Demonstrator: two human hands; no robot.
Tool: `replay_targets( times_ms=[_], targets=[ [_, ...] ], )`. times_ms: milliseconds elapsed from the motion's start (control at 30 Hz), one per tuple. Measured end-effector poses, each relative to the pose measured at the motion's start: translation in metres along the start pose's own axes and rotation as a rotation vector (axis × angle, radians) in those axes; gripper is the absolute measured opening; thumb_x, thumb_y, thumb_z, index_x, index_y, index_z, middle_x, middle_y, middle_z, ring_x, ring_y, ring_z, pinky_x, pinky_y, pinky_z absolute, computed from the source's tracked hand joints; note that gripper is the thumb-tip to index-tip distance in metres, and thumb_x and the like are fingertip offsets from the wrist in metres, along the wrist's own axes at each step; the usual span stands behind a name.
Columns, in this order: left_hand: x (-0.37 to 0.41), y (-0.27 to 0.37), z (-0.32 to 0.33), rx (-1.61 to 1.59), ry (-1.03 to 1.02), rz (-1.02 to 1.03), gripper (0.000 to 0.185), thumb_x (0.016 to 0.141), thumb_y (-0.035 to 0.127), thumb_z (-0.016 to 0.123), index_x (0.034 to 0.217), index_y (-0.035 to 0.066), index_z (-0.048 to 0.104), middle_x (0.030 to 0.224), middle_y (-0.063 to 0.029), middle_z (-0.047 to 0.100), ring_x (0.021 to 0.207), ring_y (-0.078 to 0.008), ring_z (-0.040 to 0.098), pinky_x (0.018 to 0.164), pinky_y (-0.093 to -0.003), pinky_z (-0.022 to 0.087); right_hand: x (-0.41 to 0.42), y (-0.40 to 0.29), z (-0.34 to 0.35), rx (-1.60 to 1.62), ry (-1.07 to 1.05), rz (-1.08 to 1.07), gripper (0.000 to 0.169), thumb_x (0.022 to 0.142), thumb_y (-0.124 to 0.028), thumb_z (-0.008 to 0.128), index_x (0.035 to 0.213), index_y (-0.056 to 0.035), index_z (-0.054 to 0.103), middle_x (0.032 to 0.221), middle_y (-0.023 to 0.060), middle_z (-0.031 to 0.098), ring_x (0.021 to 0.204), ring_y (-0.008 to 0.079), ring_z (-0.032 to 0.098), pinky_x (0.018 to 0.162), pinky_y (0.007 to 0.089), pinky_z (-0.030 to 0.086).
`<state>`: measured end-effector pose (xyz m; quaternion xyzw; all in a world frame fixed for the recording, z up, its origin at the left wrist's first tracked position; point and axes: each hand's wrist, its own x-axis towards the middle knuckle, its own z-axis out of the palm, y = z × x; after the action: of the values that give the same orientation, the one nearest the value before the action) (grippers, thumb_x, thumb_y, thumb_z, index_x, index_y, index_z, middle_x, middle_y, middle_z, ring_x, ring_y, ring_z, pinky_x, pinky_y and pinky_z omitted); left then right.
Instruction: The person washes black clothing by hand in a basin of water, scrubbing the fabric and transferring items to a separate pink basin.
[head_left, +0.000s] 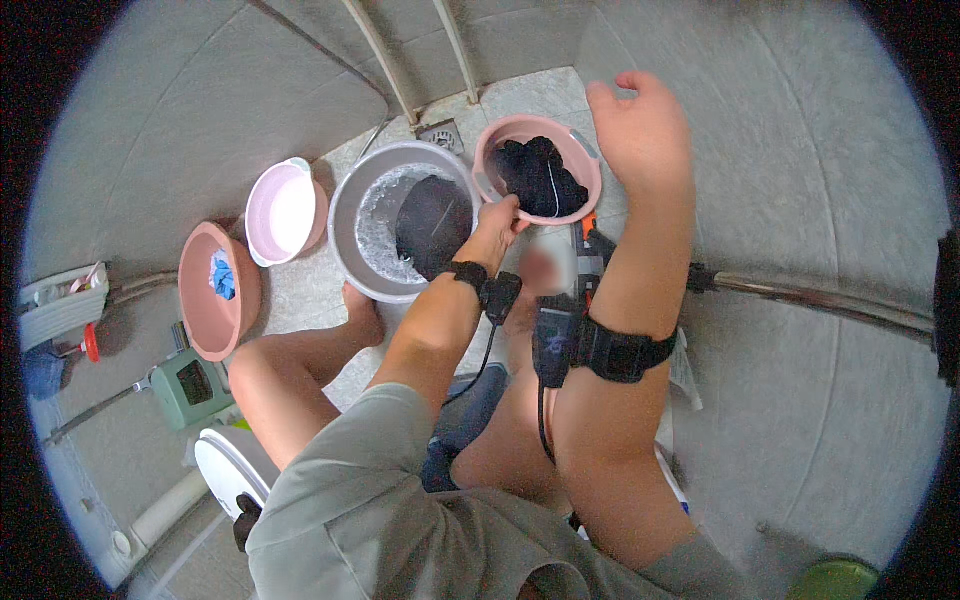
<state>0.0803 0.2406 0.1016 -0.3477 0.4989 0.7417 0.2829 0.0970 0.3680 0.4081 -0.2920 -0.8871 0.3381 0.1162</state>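
My left hand (501, 223) grips the near rim of a small pink plastic basin (587, 196), which holds wet-looking black clothing (538, 176) with a thin white cord. My right hand (641, 127) is raised beyond that basin's right side, beside the wall, with its fingers bent and partly hidden; whether it holds anything cannot be told. To the left of the pink basin stands a large grey basin (341, 259) of foamy water (375, 225), with a dark cloth (435, 229) in it. Black straps with small devices and cables sit on both my forearms.
A small pale pink basin (259, 202) and a salmon basin (196, 300) with blue and white cloth (223, 276) lie tilted at left. A floor drain (442, 138) is near two pipes. At lower left are a green holder (184, 390) and a white lid (225, 465). Tiled walls close around.
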Motion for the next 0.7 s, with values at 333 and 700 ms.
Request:
replay_targets(
  times_ms=[333,700],
  targets=[
    [0.083,-0.035,0.040,0.030,-0.256,-0.109,0.012,0.081,0.001,0.057,0.086,-0.006,0.049,0.080,-0.0111,0.054,0.063,-0.0197,0.058,0.046,-0.0265,0.053,0.008,0.006,0.012,0.034,0.002,-0.103,0.048,0.077,-0.034,0.059,0.110,0.0011,0.057,0.085,0.0176,0.066,0.083,0.0281,0.064,0.077,0.0352,0.048],
    [0.060,0.024,-0.046,1.047,0.122,0.660,0.042,0.071,0.017,0.065,0.110,0.003,0.058,0.103,-0.0231,0.058,0.098,-0.0378,0.055,0.089,-0.0416,0.043,0.005,-0.021,0.040,-0.010,-0.126,-0.163,0.051,0.078,-0.038,0.060,0.112,-0.0004,0.057,0.090,0.0157,0.065,0.083,0.0248,0.063,0.075,0.0335,0.048]
  ],
)
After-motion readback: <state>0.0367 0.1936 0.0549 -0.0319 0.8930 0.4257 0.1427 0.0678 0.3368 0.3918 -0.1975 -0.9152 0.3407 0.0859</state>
